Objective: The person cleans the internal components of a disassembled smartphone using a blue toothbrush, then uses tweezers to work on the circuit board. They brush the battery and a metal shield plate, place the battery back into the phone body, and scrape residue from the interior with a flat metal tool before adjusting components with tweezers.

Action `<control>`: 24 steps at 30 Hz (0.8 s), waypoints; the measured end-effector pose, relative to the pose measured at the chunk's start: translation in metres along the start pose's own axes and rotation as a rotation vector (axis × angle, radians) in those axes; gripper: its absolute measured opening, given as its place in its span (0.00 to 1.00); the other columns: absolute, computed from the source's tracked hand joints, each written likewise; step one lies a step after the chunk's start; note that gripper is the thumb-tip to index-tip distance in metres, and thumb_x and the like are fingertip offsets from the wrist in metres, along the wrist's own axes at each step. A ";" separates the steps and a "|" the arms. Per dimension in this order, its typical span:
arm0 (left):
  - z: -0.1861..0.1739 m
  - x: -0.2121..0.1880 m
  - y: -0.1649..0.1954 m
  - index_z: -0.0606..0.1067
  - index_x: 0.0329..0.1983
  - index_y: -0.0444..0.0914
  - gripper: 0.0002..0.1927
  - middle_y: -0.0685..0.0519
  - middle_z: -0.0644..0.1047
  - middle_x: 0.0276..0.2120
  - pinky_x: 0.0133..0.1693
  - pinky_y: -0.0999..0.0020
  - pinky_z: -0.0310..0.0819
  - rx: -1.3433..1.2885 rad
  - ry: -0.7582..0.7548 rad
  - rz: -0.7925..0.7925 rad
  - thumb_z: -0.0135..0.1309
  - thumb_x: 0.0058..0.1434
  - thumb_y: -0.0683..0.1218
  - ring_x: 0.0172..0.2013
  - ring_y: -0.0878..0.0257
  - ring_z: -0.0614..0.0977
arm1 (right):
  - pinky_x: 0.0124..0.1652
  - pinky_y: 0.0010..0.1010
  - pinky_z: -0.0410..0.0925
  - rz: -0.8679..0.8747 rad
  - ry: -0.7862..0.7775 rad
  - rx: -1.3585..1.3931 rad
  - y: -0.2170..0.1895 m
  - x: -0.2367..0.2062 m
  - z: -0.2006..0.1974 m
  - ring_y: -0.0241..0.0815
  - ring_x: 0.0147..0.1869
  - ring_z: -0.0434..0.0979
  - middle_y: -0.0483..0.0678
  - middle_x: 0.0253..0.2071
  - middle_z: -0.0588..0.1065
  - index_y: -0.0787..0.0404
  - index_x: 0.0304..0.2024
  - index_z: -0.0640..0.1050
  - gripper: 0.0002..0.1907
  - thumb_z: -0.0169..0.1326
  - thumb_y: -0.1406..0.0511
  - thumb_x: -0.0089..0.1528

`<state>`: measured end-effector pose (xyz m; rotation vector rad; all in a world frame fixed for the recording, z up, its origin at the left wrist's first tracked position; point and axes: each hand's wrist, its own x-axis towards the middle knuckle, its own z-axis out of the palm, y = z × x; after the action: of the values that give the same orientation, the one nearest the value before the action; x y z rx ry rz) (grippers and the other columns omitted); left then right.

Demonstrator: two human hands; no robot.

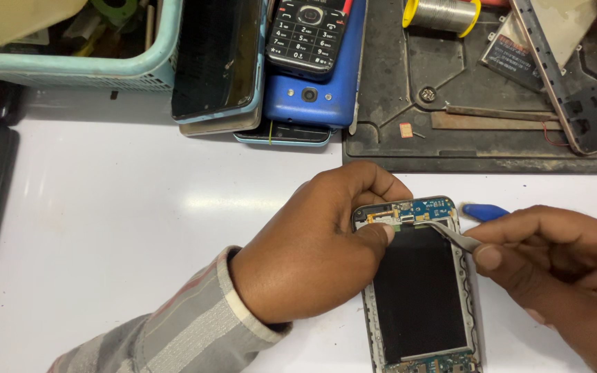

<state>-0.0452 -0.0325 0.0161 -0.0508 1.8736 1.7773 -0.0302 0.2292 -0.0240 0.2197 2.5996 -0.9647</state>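
Observation:
An opened phone (419, 290) lies face down on the white table (126, 235), its black battery and blue circuit board at the top end exposed. My left hand (316, 245) curls over the phone's upper left edge, thumb pressing beside the board. My right hand (561, 269) pinches metal tweezers (454, 235), whose tips reach the top of the battery just under the blue board. A blue-handled tool (485, 211) lies behind the tweezers, partly hidden by my right hand.
A stack of phones (271, 76) sits at the back centre, with a keypad phone on a blue one. A light blue basket (77, 65) stands back left. A dark work mat (485, 131) holds a solder spool (442, 14), metal strips and a phone frame.

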 end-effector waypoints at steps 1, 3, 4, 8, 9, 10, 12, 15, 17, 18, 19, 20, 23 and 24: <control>0.000 0.000 0.000 0.74 0.47 0.34 0.14 0.53 0.80 0.35 0.26 0.76 0.70 0.005 0.004 -0.006 0.49 0.57 0.33 0.26 0.73 0.76 | 0.24 0.35 0.68 -0.092 0.004 0.016 0.003 0.000 0.001 0.43 0.26 0.79 0.51 0.31 0.81 0.61 0.44 0.84 0.09 0.59 0.65 0.63; 0.000 -0.001 0.000 0.74 0.46 0.34 0.14 0.53 0.79 0.34 0.25 0.76 0.69 0.014 0.013 -0.018 0.49 0.57 0.34 0.25 0.73 0.75 | 0.36 0.30 0.74 -0.370 0.010 0.088 0.009 0.000 0.003 0.37 0.37 0.84 0.48 0.32 0.82 0.61 0.43 0.83 0.08 0.58 0.65 0.64; 0.000 -0.001 0.000 0.74 0.46 0.33 0.14 0.53 0.79 0.34 0.25 0.76 0.69 0.007 0.013 -0.013 0.49 0.57 0.33 0.25 0.73 0.75 | 0.41 0.29 0.76 -0.451 0.009 0.115 0.011 0.000 0.004 0.36 0.41 0.86 0.47 0.33 0.82 0.61 0.44 0.83 0.08 0.58 0.65 0.64; 0.001 -0.001 0.000 0.74 0.47 0.33 0.15 0.52 0.79 0.35 0.25 0.76 0.69 -0.021 0.006 -0.001 0.49 0.56 0.33 0.25 0.73 0.75 | 0.42 0.31 0.77 -0.361 0.018 0.109 0.017 0.001 0.005 0.39 0.42 0.86 0.48 0.34 0.82 0.61 0.44 0.83 0.09 0.59 0.66 0.63; 0.001 0.000 0.000 0.74 0.47 0.33 0.15 0.52 0.79 0.35 0.25 0.76 0.69 -0.028 0.004 0.003 0.49 0.56 0.32 0.25 0.73 0.75 | 0.42 0.31 0.77 -0.353 0.032 0.098 0.016 0.001 0.005 0.38 0.42 0.86 0.48 0.34 0.82 0.61 0.44 0.83 0.09 0.59 0.66 0.62; 0.001 -0.001 0.000 0.74 0.47 0.33 0.15 0.52 0.79 0.34 0.25 0.76 0.69 -0.030 0.001 -0.001 0.49 0.56 0.33 0.25 0.73 0.75 | 0.41 0.31 0.77 -0.334 0.029 0.094 0.016 0.002 0.005 0.39 0.41 0.86 0.49 0.33 0.82 0.61 0.44 0.82 0.09 0.60 0.66 0.62; 0.002 -0.001 -0.001 0.74 0.46 0.33 0.15 0.53 0.79 0.34 0.25 0.77 0.69 -0.037 -0.004 -0.011 0.49 0.56 0.33 0.25 0.73 0.75 | 0.40 0.32 0.77 -0.293 0.022 0.084 0.013 0.001 0.004 0.40 0.38 0.87 0.49 0.32 0.82 0.60 0.43 0.81 0.08 0.60 0.66 0.62; 0.002 -0.002 -0.002 0.74 0.47 0.32 0.15 0.52 0.79 0.35 0.26 0.77 0.70 -0.067 -0.010 0.013 0.50 0.56 0.32 0.26 0.73 0.76 | 0.37 0.35 0.78 0.004 0.012 -0.042 0.009 0.000 0.004 0.44 0.37 0.87 0.54 0.31 0.83 0.62 0.44 0.81 0.10 0.59 0.68 0.60; 0.002 -0.002 -0.002 0.75 0.47 0.32 0.15 0.52 0.80 0.35 0.26 0.77 0.70 -0.073 -0.011 0.023 0.50 0.56 0.33 0.27 0.73 0.76 | 0.35 0.33 0.77 -0.051 0.009 0.008 0.010 -0.001 0.003 0.43 0.35 0.87 0.53 0.31 0.81 0.62 0.44 0.81 0.10 0.61 0.67 0.60; 0.002 -0.002 -0.003 0.75 0.47 0.32 0.15 0.52 0.80 0.35 0.27 0.77 0.70 -0.075 -0.011 0.028 0.51 0.56 0.33 0.27 0.73 0.76 | 0.35 0.32 0.77 -0.122 0.009 0.055 0.011 -0.002 0.003 0.42 0.36 0.87 0.52 0.31 0.81 0.62 0.44 0.81 0.10 0.61 0.66 0.61; 0.002 -0.002 -0.003 0.75 0.47 0.32 0.14 0.53 0.80 0.34 0.26 0.77 0.70 -0.071 -0.007 0.044 0.51 0.56 0.33 0.27 0.74 0.76 | 0.35 0.30 0.77 -0.193 0.007 0.102 0.014 -0.003 0.003 0.40 0.36 0.87 0.51 0.32 0.81 0.61 0.44 0.80 0.10 0.61 0.65 0.61; 0.002 -0.002 -0.003 0.75 0.46 0.31 0.14 0.54 0.80 0.33 0.26 0.78 0.70 -0.067 -0.005 0.062 0.51 0.56 0.33 0.26 0.74 0.76 | 0.35 0.28 0.76 -0.254 0.007 0.141 0.016 -0.003 0.003 0.38 0.37 0.87 0.50 0.32 0.82 0.61 0.44 0.80 0.10 0.61 0.65 0.62; 0.001 -0.002 -0.003 0.76 0.45 0.30 0.13 0.56 0.77 0.26 0.23 0.77 0.65 -0.133 -0.017 0.052 0.52 0.56 0.33 0.23 0.74 0.73 | 0.25 0.34 0.73 -0.108 0.026 0.098 0.026 -0.004 0.001 0.45 0.31 0.82 0.53 0.31 0.81 0.63 0.44 0.80 0.11 0.60 0.67 0.60; 0.001 -0.002 -0.003 0.76 0.45 0.30 0.12 0.56 0.76 0.23 0.22 0.77 0.63 -0.167 -0.024 0.040 0.52 0.56 0.33 0.21 0.74 0.71 | 0.23 0.35 0.73 -0.079 0.032 0.088 0.029 -0.003 0.000 0.46 0.30 0.82 0.54 0.30 0.80 0.63 0.44 0.80 0.11 0.60 0.67 0.59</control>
<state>-0.0421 -0.0329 0.0144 -0.0540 1.7163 1.9497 -0.0195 0.2507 -0.0400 0.1574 2.6141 -1.1134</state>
